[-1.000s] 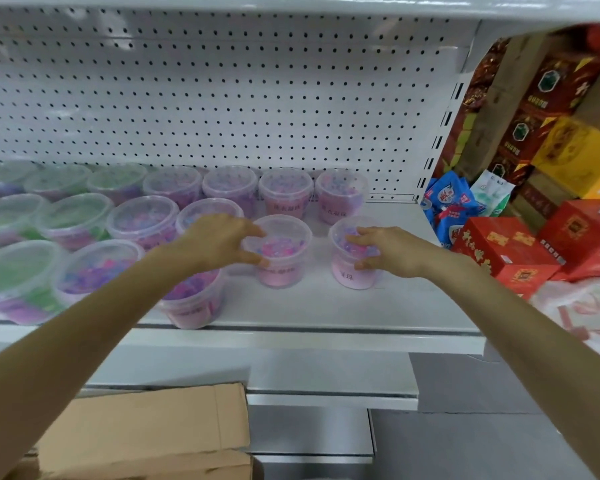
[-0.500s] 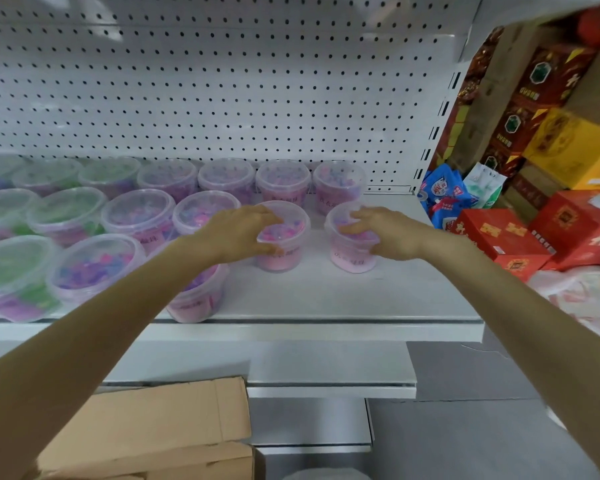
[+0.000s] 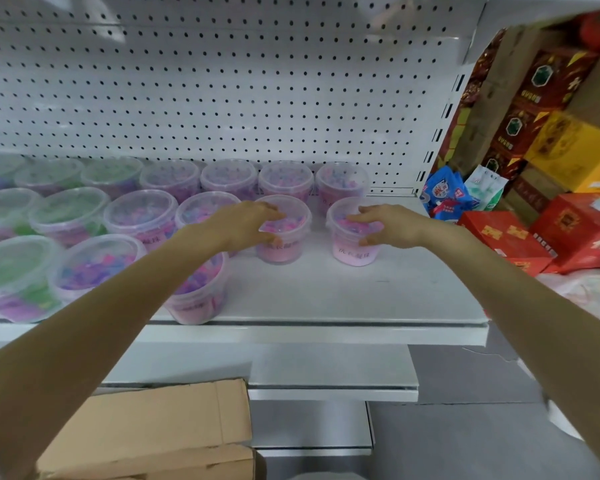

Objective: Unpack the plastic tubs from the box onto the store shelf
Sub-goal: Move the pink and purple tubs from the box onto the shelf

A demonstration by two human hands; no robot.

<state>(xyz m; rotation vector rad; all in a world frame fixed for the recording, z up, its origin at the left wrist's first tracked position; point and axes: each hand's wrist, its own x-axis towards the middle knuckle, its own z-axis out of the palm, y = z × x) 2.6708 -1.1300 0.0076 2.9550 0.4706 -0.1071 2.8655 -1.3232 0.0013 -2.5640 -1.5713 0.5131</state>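
Since a second ago, I note both held tubs have moved farther back on the shelf (image 3: 326, 292) and now stand just in front of the far row. The left tub (image 3: 282, 249) and the right tub (image 3: 355, 252) are upright, side by side with a gap between them, at the right end of the middle row. Both hold pink and purple pieces under clear lids.

My left hand (image 3: 246, 225) lies over the left tub's lid, fingers curled down on it and thumb against the near wall. My right hand (image 3: 387, 225) grips the right tub the same way, fingers spread across the lid, thumb on the side.

More tubs (image 3: 139, 216) fill the shelf to the left. The cardboard box (image 3: 153, 427) sits near, below the shelf. Red cartons (image 3: 506, 237) are stacked to the right.
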